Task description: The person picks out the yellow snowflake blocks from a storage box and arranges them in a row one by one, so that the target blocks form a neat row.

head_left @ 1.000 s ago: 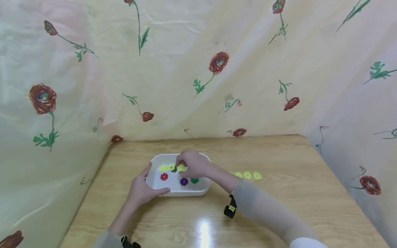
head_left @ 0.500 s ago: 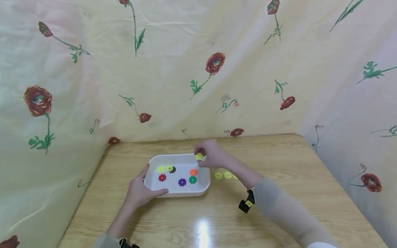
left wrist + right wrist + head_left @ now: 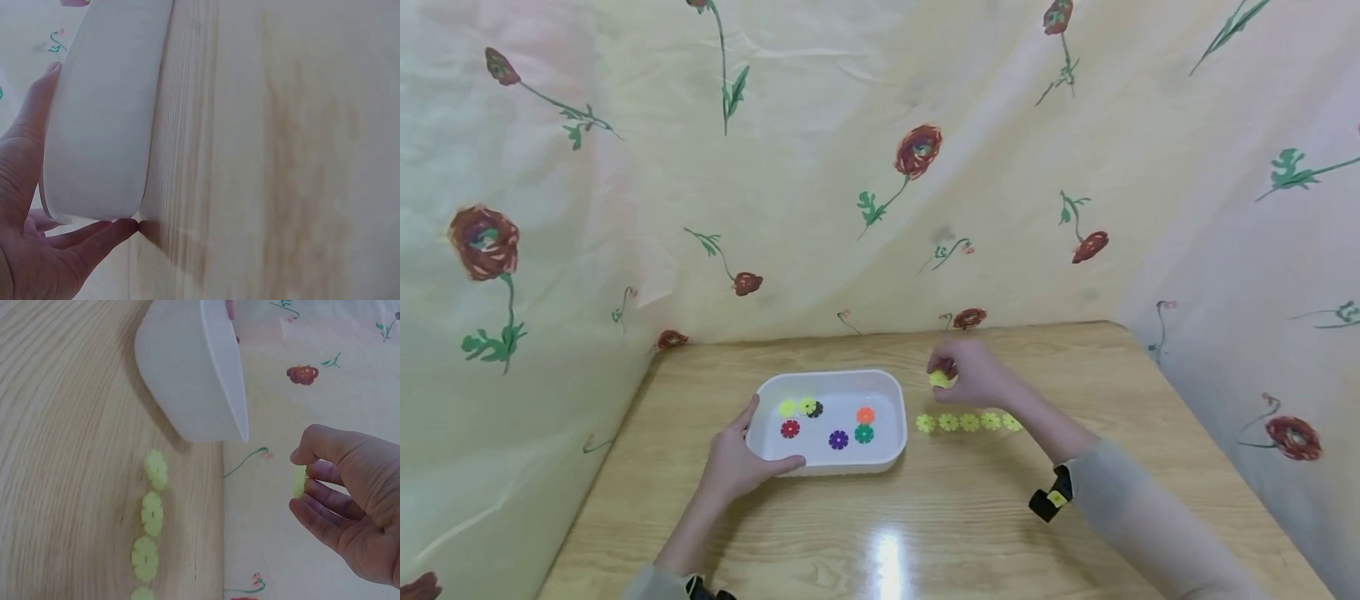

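Note:
My right hand (image 3: 973,375) pinches a yellow flower-shaped disc (image 3: 300,481) between thumb and fingertips, above the table just right of the white plastic tray (image 3: 827,464). My left hand (image 3: 737,458) holds that tray at its left end, thumb along the near rim and fingers around the outer wall (image 3: 100,125). Inside the tray lie a red disc (image 3: 790,429), a purple disc (image 3: 838,440), a green disc (image 3: 864,434), an orange disc (image 3: 866,415) and yellow discs (image 3: 787,408). A black disc (image 3: 817,410) is partly covered by a yellow one.
A row of several yellow flower discs (image 3: 948,422) lies flat on the wooden table (image 3: 820,533), right of the tray. My right forearm partly overlaps its right end. A flower-printed cloth (image 3: 812,167) rises behind and on both sides of the table.
My right hand has lifted the yellow disc out of the tray and carried it right, past the rim. The orange disc and the row came into fuller view. My left hand stays on the tray.

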`<state>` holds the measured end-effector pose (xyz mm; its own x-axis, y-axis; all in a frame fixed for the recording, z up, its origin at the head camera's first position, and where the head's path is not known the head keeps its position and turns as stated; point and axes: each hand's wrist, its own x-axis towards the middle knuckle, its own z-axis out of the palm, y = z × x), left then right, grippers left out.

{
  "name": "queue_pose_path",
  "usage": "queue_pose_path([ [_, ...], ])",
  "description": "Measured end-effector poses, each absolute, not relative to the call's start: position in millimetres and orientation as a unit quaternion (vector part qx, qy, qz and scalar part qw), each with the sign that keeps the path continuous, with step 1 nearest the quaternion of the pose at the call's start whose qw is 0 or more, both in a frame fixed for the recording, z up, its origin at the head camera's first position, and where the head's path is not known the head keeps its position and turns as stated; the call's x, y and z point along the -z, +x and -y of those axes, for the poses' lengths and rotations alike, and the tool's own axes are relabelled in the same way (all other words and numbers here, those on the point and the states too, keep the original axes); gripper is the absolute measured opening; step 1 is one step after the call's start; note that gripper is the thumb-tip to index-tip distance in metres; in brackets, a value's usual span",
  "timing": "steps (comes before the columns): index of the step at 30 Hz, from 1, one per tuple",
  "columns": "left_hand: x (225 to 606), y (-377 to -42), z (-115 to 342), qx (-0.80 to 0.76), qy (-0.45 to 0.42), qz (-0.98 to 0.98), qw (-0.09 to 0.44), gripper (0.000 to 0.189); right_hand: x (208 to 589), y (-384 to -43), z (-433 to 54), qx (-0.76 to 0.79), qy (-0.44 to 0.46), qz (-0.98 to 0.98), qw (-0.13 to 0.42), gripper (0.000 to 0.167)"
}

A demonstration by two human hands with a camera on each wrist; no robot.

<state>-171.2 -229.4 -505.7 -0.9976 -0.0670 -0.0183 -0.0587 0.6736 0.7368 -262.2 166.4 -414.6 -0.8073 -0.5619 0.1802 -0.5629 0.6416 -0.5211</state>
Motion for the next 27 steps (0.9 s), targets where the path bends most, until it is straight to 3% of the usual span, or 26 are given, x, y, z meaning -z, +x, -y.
queue_pose_path([
  [27, 506, -169, 231, 0.402, 0.027, 0.915, 0.018, 0.133, 431, -252, -230, -0.236, 0.271, 0.933, 0.012, 0.016],
])
